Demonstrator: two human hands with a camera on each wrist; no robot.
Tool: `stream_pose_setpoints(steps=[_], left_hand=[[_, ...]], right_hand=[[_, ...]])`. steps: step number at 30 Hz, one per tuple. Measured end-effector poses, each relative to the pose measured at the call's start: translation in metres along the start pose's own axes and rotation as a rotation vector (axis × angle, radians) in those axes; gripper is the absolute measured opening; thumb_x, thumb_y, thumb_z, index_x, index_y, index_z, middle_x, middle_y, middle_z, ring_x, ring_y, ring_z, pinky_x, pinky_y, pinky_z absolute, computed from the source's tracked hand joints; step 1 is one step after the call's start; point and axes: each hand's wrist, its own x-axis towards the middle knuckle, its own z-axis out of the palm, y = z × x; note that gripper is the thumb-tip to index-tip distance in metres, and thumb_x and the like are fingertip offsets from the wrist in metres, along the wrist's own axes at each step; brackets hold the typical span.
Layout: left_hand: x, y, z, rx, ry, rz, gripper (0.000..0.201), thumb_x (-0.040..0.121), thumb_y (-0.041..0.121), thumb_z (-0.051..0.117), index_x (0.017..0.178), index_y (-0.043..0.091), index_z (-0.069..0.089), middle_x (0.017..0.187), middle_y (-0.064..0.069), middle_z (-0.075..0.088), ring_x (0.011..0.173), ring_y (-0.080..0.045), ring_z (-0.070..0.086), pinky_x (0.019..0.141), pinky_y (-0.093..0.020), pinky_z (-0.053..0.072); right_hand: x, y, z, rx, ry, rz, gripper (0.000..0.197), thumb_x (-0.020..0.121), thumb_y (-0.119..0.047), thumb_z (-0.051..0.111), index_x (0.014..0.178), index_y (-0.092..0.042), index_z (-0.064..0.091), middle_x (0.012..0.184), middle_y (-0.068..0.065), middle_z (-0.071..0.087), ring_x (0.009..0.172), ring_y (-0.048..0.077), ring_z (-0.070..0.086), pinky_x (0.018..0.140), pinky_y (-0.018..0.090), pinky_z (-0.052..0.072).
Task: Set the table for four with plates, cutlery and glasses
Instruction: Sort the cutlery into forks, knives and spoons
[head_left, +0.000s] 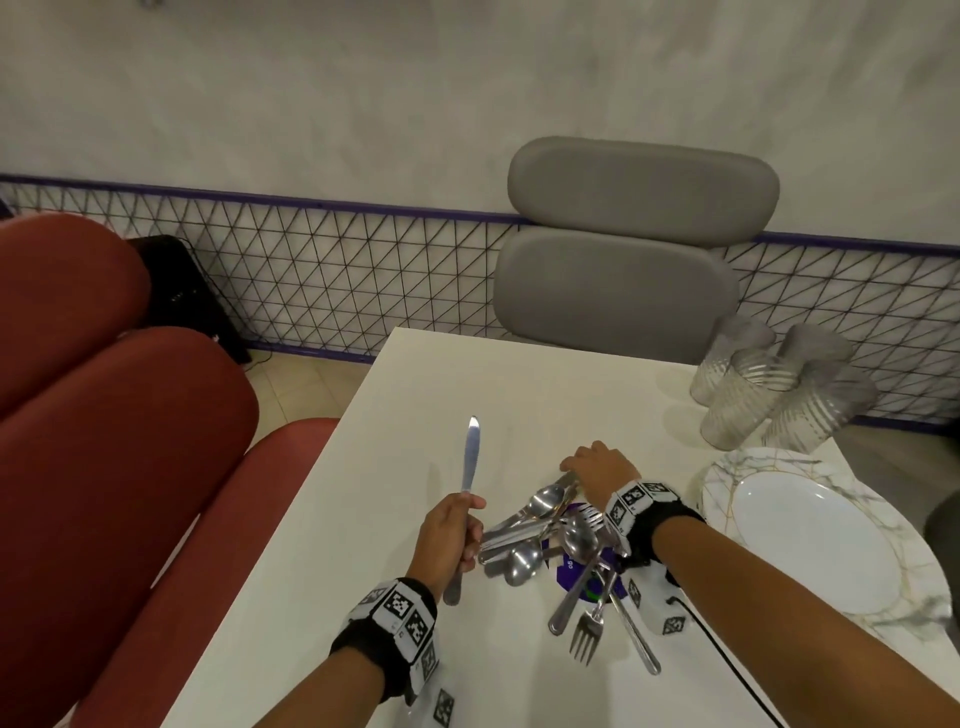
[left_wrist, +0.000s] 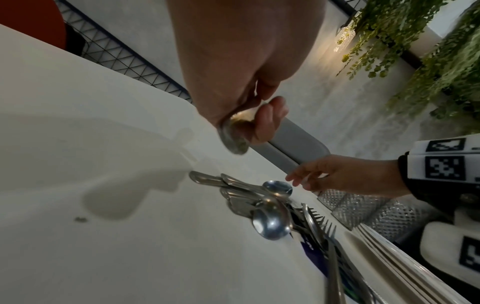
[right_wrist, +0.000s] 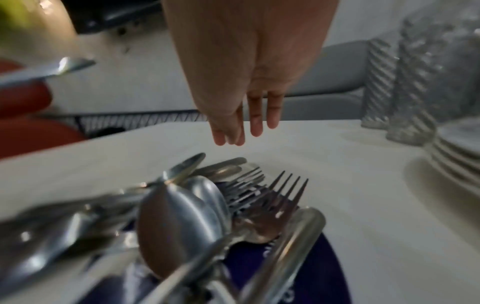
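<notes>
My left hand grips a table knife by the handle, blade pointing away over the white table. The left wrist view shows its fingers curled round the handle end. A pile of spoons, forks and knives lies just right of it. My right hand hovers over the pile's far end with straight fingers, holding nothing. A stack of marbled plates sits at the right, and several ribbed glasses stand behind it.
A grey chair stands at the table's far side and a red bench runs along the left. A purple round mat lies under the cutlery. A black cable runs near the front right.
</notes>
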Motion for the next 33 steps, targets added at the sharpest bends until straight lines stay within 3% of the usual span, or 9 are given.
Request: stream_pose_setpoints(steps=[5,11,14,16,18,21,24,26,33], left_hand=[[0.006,-0.003,-0.003,-0.004,0.018,-0.002,0.024,0.099,0.018,0.038,0.087,0.009,0.057,0.049,0.002,0.048,0.037,-0.01,0.035,0.038,-0.018,0.027],[0.008,-0.01,-0.01,0.014,0.061,-0.009,0.025,0.1,0.019,0.037,0.089,0.008,0.056,0.05,0.001,0.049,0.036,-0.009,0.036,0.036,-0.018,0.027],[0.007,-0.014,-0.014,0.032,0.078,-0.006,0.026,0.1,0.02,0.037,0.089,0.009,0.057,0.053,-0.001,0.05,0.037,-0.009,0.037,0.037,-0.019,0.027],[0.007,-0.016,-0.016,0.043,0.08,-0.007,0.026,0.1,0.02,0.037,0.089,0.009,0.058,0.054,-0.001,0.05,0.038,-0.01,0.037,0.038,-0.02,0.028],[0.007,-0.017,-0.016,0.047,0.081,-0.013,0.025,0.1,0.019,0.037,0.09,0.009,0.058,0.053,-0.001,0.051,0.039,-0.01,0.038,0.039,-0.02,0.028],[0.005,-0.017,-0.016,0.052,0.068,-0.021,0.025,0.099,0.019,0.037,0.09,0.01,0.059,0.053,0.0,0.052,0.039,-0.01,0.038,0.04,-0.02,0.028],[0.003,-0.015,-0.015,0.056,0.057,-0.035,0.024,0.099,0.019,0.037,0.089,0.011,0.058,0.054,0.0,0.053,0.04,-0.01,0.04,0.041,-0.02,0.028],[0.004,-0.014,-0.012,0.053,0.055,-0.05,0.024,0.099,0.018,0.037,0.088,0.011,0.057,0.054,-0.001,0.053,0.041,-0.01,0.041,0.042,-0.02,0.028],[-0.004,-0.008,0.004,0.045,0.021,-0.046,0.023,0.099,0.018,0.035,0.09,0.01,0.055,0.057,-0.003,0.054,0.04,-0.008,0.04,0.04,-0.019,0.028]], right_hand=[[0.016,-0.009,0.011,-0.194,-0.049,-0.137,0.045,0.089,-0.023,0.053,0.132,-0.017,0.042,0.133,0.005,0.047,0.122,0.024,0.042,0.103,0.034,0.033],[0.014,-0.004,0.009,-0.128,-0.089,-0.188,0.027,0.09,-0.016,0.051,0.116,-0.01,0.049,0.123,0.007,0.052,0.114,0.025,0.044,0.095,0.033,0.037],[0.012,0.0,0.008,-0.072,-0.147,-0.186,0.014,0.089,-0.01,0.05,0.103,-0.011,0.053,0.115,0.007,0.053,0.11,0.023,0.044,0.085,0.029,0.038],[0.009,0.003,0.008,-0.014,-0.17,-0.168,0.015,0.088,-0.008,0.048,0.08,-0.021,0.046,0.095,0.0,0.051,0.101,0.021,0.044,0.078,0.027,0.035],[0.006,0.006,0.007,0.075,-0.194,-0.116,0.035,0.087,-0.007,0.046,0.063,-0.027,0.03,0.074,-0.008,0.037,0.086,0.019,0.043,0.068,0.023,0.034],[-0.001,0.014,-0.004,0.2,-0.118,-0.087,0.039,0.088,-0.003,0.042,0.063,-0.028,0.027,0.068,-0.007,0.037,0.073,0.018,0.042,0.056,0.018,0.029],[-0.01,0.027,-0.017,0.331,-0.01,-0.046,0.021,0.091,-0.003,0.041,0.089,-0.02,0.053,0.082,-0.001,0.052,0.076,0.017,0.046,0.065,0.021,0.035],[-0.017,0.035,-0.019,0.453,0.054,0.011,0.022,0.093,-0.002,0.042,0.108,-0.009,0.056,0.092,0.002,0.053,0.084,0.017,0.048,0.075,0.022,0.035],[-0.069,0.019,-0.005,1.259,0.19,0.243,0.022,0.093,0.003,0.041,0.079,-0.013,0.046,0.066,0.005,0.056,0.057,0.017,0.048,0.055,0.022,0.043]])
